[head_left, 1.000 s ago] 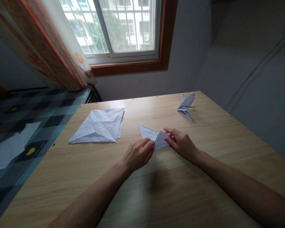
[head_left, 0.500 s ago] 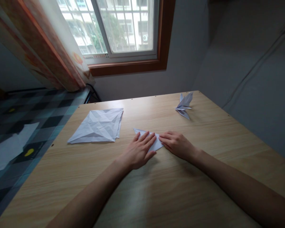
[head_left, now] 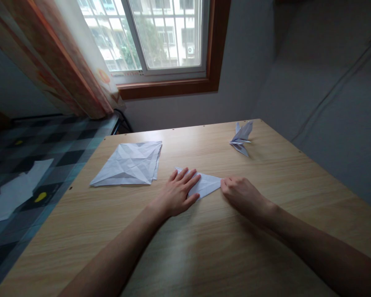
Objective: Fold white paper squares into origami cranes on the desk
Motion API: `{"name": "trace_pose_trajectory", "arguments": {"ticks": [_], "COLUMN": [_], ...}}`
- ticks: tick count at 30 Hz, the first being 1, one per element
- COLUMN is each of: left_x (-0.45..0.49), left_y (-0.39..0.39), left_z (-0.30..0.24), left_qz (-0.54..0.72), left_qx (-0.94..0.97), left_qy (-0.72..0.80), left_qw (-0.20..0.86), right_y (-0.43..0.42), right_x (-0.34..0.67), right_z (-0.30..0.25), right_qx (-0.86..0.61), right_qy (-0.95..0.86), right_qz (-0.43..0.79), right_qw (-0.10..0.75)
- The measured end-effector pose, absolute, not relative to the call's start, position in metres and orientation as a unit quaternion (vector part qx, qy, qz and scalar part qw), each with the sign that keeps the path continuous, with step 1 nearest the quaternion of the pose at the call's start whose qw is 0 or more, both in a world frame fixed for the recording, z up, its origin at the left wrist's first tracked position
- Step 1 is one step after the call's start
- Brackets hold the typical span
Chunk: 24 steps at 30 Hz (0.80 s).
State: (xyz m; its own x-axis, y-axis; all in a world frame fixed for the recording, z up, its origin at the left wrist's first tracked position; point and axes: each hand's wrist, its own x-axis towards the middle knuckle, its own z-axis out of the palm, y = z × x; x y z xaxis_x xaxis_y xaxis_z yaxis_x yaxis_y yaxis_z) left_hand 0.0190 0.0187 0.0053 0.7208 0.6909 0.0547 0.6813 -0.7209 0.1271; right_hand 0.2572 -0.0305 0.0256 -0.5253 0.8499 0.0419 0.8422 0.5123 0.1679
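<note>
A small folded white paper (head_left: 207, 184) lies flat on the wooden table (head_left: 204, 247) in front of me. My left hand (head_left: 177, 192) rests on its left part, fingers stretched out and flat, pressing it down. My right hand (head_left: 243, 194) sits at the paper's right tip, its fingers curled and touching the point. Part of the paper is hidden under my left fingers.
A creased, unfolded white sheet (head_left: 129, 163) lies at the left of the table. A finished folded paper figure (head_left: 241, 138) stands near the far right edge. Beyond are a window (head_left: 154, 35), a curtain (head_left: 64, 62) and a checked bed cover (head_left: 34, 165) to the left.
My left hand went from pinching the paper to lying flat on it. My right hand slid rightward along the paper to its right tip, and the raised flap now lies flat.
</note>
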Motion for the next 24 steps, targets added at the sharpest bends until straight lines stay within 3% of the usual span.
{"name": "trace_pose_trajectory", "arguments": {"ticks": [6, 9, 12, 19, 22, 24], "left_x": [0.017, 0.015, 0.014, 0.024, 0.031, 0.037], "left_y": [0.016, 0.018, 0.018, -0.002, -0.01, -0.012], "left_z": [0.008, 0.009, 0.01, 0.013, 0.024, 0.033], "left_qz": [0.075, 0.095, 0.164, 0.39, 0.496, 0.546], "left_qx": [0.945, 0.959, 0.96, 0.901, 0.806, 0.708], "left_qy": [0.313, 0.264, 0.224, 0.179, 0.293, 0.401], "left_qw": [0.048, 0.049, 0.039, 0.067, 0.136, 0.199], "right_y": [-0.022, -0.02, -0.018, -0.02, -0.022, -0.025], "right_x": [0.271, 0.276, 0.278, 0.268, 0.259, 0.25], "right_z": [0.021, 0.018, 0.014, 0.008, 0.001, -0.003], "right_qx": [0.43, 0.415, 0.415, 0.439, 0.426, 0.389], "right_qy": [0.894, 0.893, 0.868, 0.704, 0.63, 0.621], "right_qz": [0.122, 0.141, 0.115, -0.079, -0.228, -0.338], "right_qw": [-0.019, -0.105, -0.247, -0.552, -0.609, -0.59]}}
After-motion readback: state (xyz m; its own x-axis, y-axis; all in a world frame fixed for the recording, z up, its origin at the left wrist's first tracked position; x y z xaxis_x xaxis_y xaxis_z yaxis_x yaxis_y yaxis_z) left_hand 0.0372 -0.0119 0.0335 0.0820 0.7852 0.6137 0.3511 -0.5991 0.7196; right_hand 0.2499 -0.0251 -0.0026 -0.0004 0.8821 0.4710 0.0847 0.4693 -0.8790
